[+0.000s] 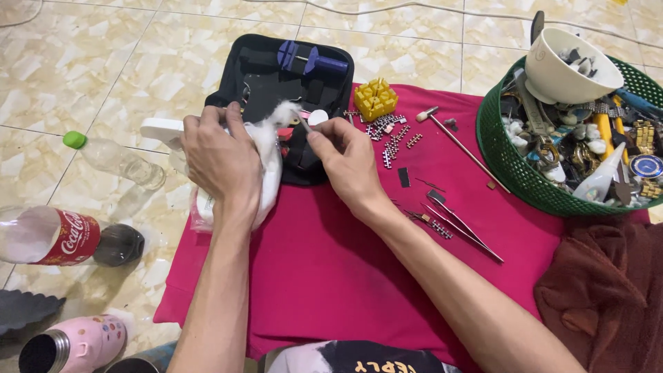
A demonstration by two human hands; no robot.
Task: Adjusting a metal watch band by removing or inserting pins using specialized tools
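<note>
The left hand (219, 153) clamps down on a bag of white cotton wool (266, 166), steadying it so the right hand (349, 162) can pinch a tuft loose with a thin tool (304, 124) (tweezers, probably). It sits at the pink cloth's (331, 269) edge, against the black tool case (283, 83), metal links (390, 138) nearby.

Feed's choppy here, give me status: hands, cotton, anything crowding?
Left hand gripping cotton wad. Right hand pinching thin tool at the tuft. Black tool case behind, tweezers on pink cloth, clear of the hands.
</note>
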